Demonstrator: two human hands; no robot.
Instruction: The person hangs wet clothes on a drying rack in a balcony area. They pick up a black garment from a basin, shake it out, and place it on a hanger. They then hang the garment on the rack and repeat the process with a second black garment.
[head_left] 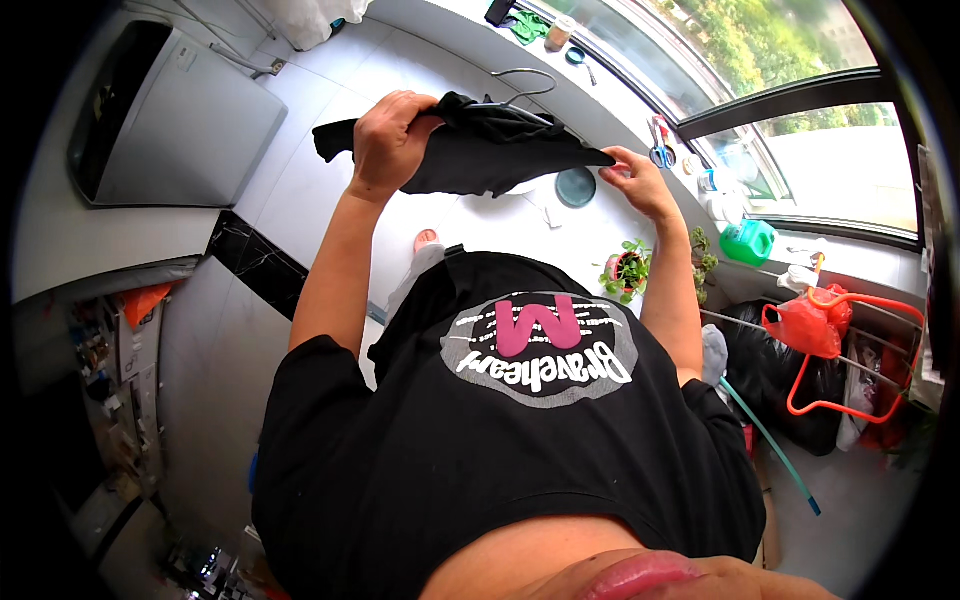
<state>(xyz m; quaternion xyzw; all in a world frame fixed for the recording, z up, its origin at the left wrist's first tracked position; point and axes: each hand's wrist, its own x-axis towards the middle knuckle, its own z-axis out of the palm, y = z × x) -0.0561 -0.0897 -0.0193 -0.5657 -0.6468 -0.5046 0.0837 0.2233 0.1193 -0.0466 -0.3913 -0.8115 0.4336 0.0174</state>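
Left hand (392,145) and right hand (643,185) grip a black garment (470,158); potted plant (628,268) and green jug (747,242) stand rightward.

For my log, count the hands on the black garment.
2: the left hand grips the black garment toward its left end; the right hand pinches its right tip. No others show.

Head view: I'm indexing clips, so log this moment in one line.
left hand: gripping black garment | right hand: pinching its edge | hanger: hook exposed

Black fabric garment (470,160) hides most of the silver wire hanger (508,104); white crumpled bundle (305,20) cut off by top edge.
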